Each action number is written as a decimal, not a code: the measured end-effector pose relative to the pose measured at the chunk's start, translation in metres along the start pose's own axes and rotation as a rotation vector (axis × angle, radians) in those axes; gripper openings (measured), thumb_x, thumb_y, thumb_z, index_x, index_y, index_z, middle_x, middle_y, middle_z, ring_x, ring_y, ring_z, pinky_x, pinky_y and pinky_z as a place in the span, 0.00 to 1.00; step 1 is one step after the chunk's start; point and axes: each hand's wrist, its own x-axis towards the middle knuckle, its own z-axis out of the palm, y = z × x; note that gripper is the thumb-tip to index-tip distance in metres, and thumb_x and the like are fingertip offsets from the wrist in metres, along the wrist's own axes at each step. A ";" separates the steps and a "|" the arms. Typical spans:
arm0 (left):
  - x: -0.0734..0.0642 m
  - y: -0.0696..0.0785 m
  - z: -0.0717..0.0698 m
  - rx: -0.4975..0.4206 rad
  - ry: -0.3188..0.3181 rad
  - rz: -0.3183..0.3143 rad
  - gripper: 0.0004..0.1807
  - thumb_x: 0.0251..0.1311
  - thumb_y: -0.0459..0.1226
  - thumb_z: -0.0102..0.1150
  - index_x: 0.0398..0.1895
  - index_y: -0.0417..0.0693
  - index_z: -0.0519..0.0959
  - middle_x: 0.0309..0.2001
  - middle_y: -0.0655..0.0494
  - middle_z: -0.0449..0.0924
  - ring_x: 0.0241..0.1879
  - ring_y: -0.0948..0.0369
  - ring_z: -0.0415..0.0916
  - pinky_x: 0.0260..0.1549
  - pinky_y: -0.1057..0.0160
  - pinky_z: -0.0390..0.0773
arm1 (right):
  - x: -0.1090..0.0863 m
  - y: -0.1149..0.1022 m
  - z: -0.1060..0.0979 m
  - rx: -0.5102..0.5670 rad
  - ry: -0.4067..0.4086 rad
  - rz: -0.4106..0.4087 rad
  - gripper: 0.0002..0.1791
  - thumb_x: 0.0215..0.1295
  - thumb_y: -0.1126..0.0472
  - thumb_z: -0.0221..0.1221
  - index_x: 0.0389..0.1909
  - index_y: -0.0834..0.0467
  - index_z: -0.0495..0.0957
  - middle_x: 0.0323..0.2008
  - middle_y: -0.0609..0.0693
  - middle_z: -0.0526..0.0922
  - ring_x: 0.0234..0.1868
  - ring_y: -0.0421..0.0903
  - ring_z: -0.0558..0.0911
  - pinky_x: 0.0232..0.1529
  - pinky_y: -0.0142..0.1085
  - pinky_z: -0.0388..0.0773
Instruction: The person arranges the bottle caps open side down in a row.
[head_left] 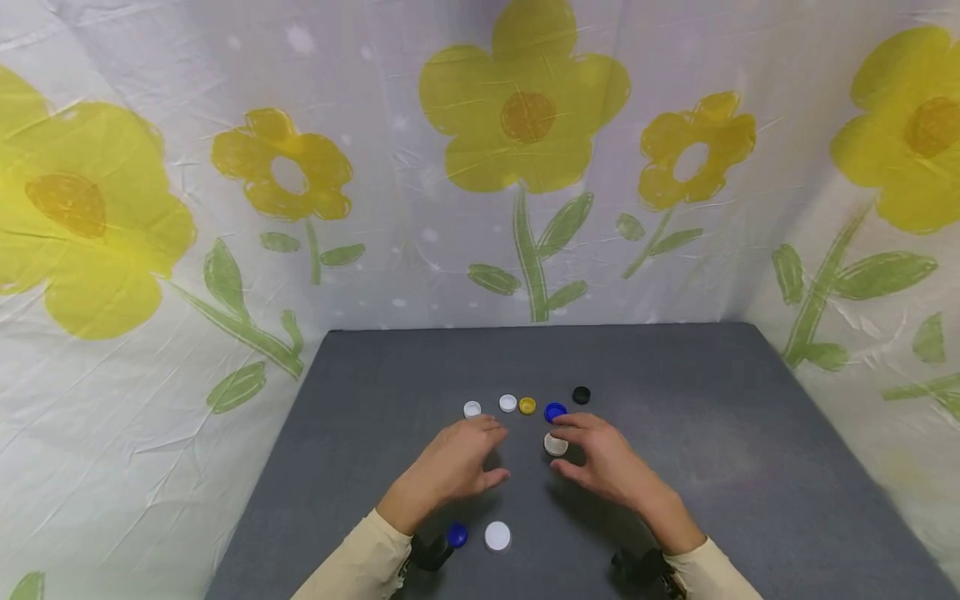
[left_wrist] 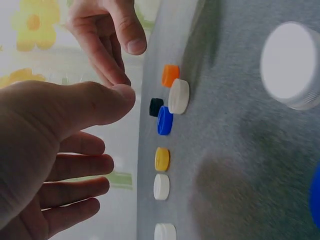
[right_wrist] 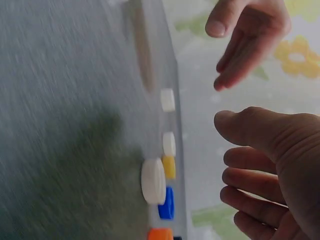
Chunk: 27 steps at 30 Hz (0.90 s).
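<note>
My left hand (head_left: 456, 462) hovers above the table, fingers loosely bent and holding nothing. Facing it, my right hand (head_left: 606, 461) is likewise raised and holds nothing. Close to the right fingers lie a large white cap (head_left: 556, 444) and a blue cap (head_left: 555, 412). An orange cap (left_wrist: 170, 75) shows in the left wrist view; in the head view the right hand hides it. Beyond the hands sit a black cap (head_left: 581, 395), a yellow cap (head_left: 527, 406) and two small white caps, one (head_left: 507, 403) beside the yellow, the other (head_left: 472, 409) by the left fingertips.
Nearer the person, a big white lid (head_left: 497, 536) and a dark blue cap (head_left: 457, 535) lie by the left wrist. The grey table (head_left: 420, 358) ends at a flower-printed curtain (head_left: 420, 250), which also rises along both sides.
</note>
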 end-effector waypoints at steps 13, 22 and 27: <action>0.042 0.008 0.007 -0.025 -0.083 -0.011 0.28 0.56 0.56 0.69 0.55 0.50 0.81 0.50 0.58 0.84 0.50 0.61 0.81 0.49 0.61 0.81 | 0.002 0.024 0.000 -0.027 -0.063 0.097 0.24 0.54 0.53 0.75 0.50 0.59 0.85 0.56 0.56 0.83 0.58 0.54 0.80 0.56 0.51 0.78; 0.060 0.017 0.023 -0.058 -0.138 -0.038 0.22 0.56 0.55 0.70 0.45 0.51 0.83 0.37 0.60 0.83 0.36 0.62 0.81 0.31 0.62 0.80 | -0.001 0.035 0.005 -0.046 -0.076 0.112 0.25 0.53 0.52 0.75 0.51 0.60 0.85 0.55 0.57 0.83 0.57 0.55 0.81 0.55 0.50 0.79; 0.066 0.019 0.035 -0.064 -0.165 -0.072 0.19 0.54 0.55 0.72 0.38 0.53 0.83 0.29 0.63 0.81 0.29 0.65 0.78 0.25 0.62 0.76 | -0.003 0.039 0.010 -0.033 -0.070 0.125 0.25 0.52 0.53 0.75 0.50 0.60 0.85 0.55 0.58 0.83 0.57 0.56 0.81 0.55 0.51 0.78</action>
